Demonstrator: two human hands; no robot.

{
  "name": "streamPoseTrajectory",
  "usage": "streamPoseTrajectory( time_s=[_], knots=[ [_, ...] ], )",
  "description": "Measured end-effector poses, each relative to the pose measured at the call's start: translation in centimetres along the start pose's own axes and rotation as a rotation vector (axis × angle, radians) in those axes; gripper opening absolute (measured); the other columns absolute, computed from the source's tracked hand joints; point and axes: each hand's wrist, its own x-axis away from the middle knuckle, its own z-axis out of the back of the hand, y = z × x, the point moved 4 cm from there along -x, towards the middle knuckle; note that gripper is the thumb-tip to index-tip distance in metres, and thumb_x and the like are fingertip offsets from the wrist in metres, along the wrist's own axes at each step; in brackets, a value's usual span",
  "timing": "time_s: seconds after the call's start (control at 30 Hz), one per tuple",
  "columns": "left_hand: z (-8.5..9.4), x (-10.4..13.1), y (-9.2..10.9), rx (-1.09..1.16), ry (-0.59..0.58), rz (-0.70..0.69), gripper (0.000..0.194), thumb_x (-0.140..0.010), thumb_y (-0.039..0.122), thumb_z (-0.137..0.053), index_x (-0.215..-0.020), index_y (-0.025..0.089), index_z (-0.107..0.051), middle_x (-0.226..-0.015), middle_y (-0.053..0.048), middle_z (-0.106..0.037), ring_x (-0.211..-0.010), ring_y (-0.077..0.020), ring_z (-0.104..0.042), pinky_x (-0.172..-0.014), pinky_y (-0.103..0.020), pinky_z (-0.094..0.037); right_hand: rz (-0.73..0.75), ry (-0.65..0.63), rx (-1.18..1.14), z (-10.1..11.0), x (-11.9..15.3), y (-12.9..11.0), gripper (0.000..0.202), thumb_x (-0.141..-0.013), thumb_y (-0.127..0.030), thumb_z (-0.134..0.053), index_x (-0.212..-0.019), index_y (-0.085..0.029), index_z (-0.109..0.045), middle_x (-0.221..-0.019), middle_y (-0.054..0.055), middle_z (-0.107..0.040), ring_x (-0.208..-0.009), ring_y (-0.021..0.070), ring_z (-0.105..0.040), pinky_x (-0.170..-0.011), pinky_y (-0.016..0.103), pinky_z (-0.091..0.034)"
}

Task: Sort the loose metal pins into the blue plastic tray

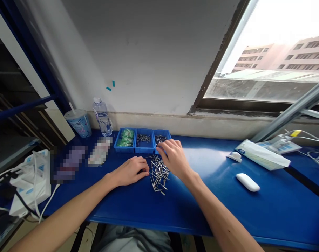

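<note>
A loose pile of thin silver metal rivets (158, 171) lies on the blue table, in front of three joined blue bins. My left hand (134, 170) rests on the table at the pile's left edge. Its fingers are curled in, and whatever they pinch is hidden. Over the pile's far right side, at the front edge of the right bin (170, 133), is my right hand (174, 157). Thumb and fingers are bent together there, with their tips partly hidden. Rivets lie in the right bin and in the middle bin (144, 149); green-and-white packets (126, 137) fill the left bin (124, 149).
Behind on the left stand a water bottle (103, 117) and a cup with a straw (79, 122). Power strips (34, 185) with cables sit at far left. On the right are a white case (248, 182), a crumpled tissue (235, 156) and a wipes pack (263, 154). A wall closes the back.
</note>
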Motion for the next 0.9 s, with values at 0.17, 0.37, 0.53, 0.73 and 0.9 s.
streamPoseTrajectory(
  time_s=[0.17, 0.37, 0.53, 0.73, 0.9],
  knots=[
    [0.0, 0.0, -0.1, -0.011, 0.019, 0.018, 0.013, -0.102, 0.033, -0.066, -0.105, 0.02, -0.067, -0.095, -0.002, -0.067, -0.088, -0.0201, -0.062, -0.082, -0.032, -0.046, 0.159, -0.152, -0.04, -0.8, 0.3, -2.1, 0.031, -0.113, -0.03, -0.044, -0.096, -0.018, -0.067, -0.086, 0.006, -0.07, -0.082, 0.0207, -0.057, -0.084, 0.037, -0.038],
    [-0.7, -0.2, 0.2, -0.033, 0.015, -0.028, 0.014, -0.105, 0.029, -0.061, -0.096, 0.019, -0.067, -0.099, -0.003, -0.07, -0.091, -0.0203, -0.064, -0.084, -0.034, -0.044, 0.178, -0.182, -0.025, -1.3, 0.3, -2.2, 0.031, -0.112, -0.028, -0.047, -0.091, -0.018, -0.067, -0.082, 0.005, -0.069, -0.079, 0.0205, -0.055, -0.082, 0.036, -0.036],
    [0.2, 0.0, -0.1, -0.048, 0.06, -0.003, 0.015, -0.106, 0.027, -0.057, -0.097, 0.019, -0.065, -0.095, -0.003, -0.068, -0.091, -0.0208, -0.063, -0.084, -0.034, -0.044, 0.173, -0.177, -0.031, -1.3, 0.4, -2.1, 0.03, -0.112, -0.027, -0.048, -0.091, -0.018, -0.067, -0.082, 0.005, -0.069, -0.08, 0.0207, -0.054, -0.081, 0.035, -0.035],
    [2.7, 0.4, -1.4, 0.04, 0.259, 0.127, 0.017, -0.106, 0.029, -0.055, -0.095, 0.02, -0.064, -0.092, -0.002, -0.066, -0.085, -0.0185, -0.06, -0.082, -0.032, -0.045, 0.223, -0.235, -0.078, -1.8, 0.7, -2.2, 0.02, -0.11, -0.026, -0.054, -0.103, -0.016, -0.069, -0.085, 0.004, -0.071, -0.08, 0.0198, -0.059, -0.08, 0.034, -0.035],
    [3.1, 0.6, -1.3, 0.083, 0.324, 0.176, 0.018, -0.107, 0.03, -0.055, -0.093, 0.02, -0.061, -0.09, -0.001, -0.064, -0.082, -0.0171, -0.059, -0.079, -0.031, -0.045, 0.243, -0.203, -0.097, -2.0, 0.6, -2.4, 0.026, -0.111, -0.019, -0.047, -0.096, -0.016, -0.069, -0.078, 0.003, -0.068, -0.076, 0.0185, -0.057, -0.078, 0.034, -0.033]
  ],
)
